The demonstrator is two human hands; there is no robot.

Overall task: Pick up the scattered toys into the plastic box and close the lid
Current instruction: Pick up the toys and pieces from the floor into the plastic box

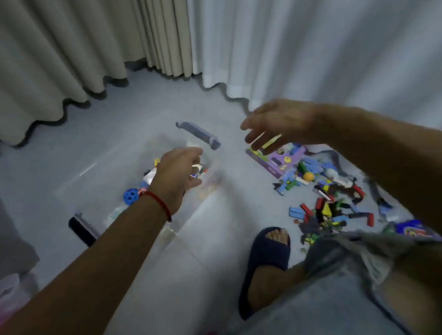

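Head view. A clear plastic box [108, 177] stands open on the pale floor [146, 106], its walls blurred; a grey latch handle [198, 134] shows at its far end and a dark one [81, 228] at its near end. The left hand [177, 177], with a red string bracelet [160, 202] at the wrist, is over the box interior with fingers curled around small pale toy pieces [197, 170]. Inside the box lie a blue perforated ball [130, 196] and a few other toys. To the right of the box, well apart from it, the scattered toys [325, 197] lie in a heap beside a purple board [278, 157]. The right hand [275, 124] hovers above that board, fingers loosely spread, empty. A foot in a dark slipper [264, 258] stands between the box and the heap.
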